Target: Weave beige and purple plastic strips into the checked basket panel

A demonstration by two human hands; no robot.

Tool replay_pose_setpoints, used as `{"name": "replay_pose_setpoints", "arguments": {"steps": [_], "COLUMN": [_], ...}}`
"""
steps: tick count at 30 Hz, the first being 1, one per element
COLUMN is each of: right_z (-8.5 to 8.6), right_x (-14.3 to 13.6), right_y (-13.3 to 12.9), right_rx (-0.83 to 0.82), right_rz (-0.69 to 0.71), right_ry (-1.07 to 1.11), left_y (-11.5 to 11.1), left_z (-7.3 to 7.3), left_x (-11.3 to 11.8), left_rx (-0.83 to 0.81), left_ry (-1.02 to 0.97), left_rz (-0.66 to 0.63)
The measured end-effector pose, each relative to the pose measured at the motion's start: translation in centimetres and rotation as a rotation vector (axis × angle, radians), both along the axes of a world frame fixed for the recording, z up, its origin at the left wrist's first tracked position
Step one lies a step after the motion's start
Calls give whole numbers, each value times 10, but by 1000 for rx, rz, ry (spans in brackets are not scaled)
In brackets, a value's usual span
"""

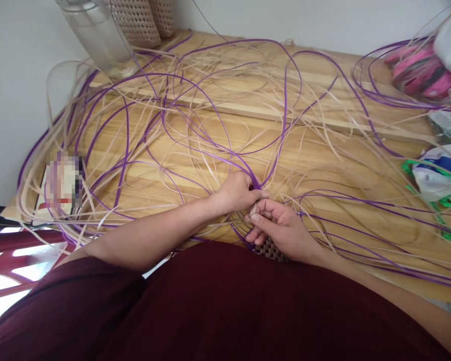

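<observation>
Close to my body, a partly woven piece [269, 248] in a brown checked weave shows under my right hand, with loose strips fanning out from it. My left hand [236, 191] is closed around a bunch of purple strips [253, 178] that rise and spread over the table. Right beside it, my right hand [280, 223] has its fingers curled and the thumb pressed toward the index finger over the edge of the weaving. What lies in that pinch is too small to tell. Pale beige strips [210, 165] run out around both hands.
Long purple and beige strips loop across the wooden table [154, 150]. A clear container of water [101, 42] and woven baskets [135, 20] stand at the back left. Pink packaging [423, 72] and a white-and-blue bag [436, 173] lie on the right. A blurred-out item [63, 180] sits at left.
</observation>
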State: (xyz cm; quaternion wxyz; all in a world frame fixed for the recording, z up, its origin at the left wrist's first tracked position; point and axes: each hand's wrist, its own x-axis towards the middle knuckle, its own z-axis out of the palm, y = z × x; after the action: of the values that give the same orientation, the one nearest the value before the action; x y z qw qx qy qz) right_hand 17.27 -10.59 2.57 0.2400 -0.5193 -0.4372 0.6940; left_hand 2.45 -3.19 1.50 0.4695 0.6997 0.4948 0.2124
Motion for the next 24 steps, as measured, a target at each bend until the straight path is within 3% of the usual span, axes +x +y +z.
{"name": "replay_pose_setpoints", "arguments": {"steps": [8, 13, 15, 18, 21, 22, 24], "right_z": [1, 13, 15, 16, 24, 29, 41], "right_x": [12, 38, 43, 52, 88, 107, 148], "right_y": [-8, 1, 10, 32, 75, 93, 126], "right_rx": [165, 676, 877, 1097, 1209, 1209, 1187], "right_rz": [155, 48, 83, 317, 543, 580, 503], "right_ry": [-177, -567, -784, -931, -896, -914, -1049], "left_y": [8, 8, 8, 8, 9, 10, 11], "left_z": [1, 6, 7, 8, 8, 8, 7], "left_x": [-9, -7, -7, -7, -7, -7, -6], "left_rx": [-292, -359, -367, -366, -377, -389, -416], "left_ry": [-230, -290, -310, -306, -276, -264, -248], "left_rz": [-179, -183, -179, -165, -139, -124, -99]}}
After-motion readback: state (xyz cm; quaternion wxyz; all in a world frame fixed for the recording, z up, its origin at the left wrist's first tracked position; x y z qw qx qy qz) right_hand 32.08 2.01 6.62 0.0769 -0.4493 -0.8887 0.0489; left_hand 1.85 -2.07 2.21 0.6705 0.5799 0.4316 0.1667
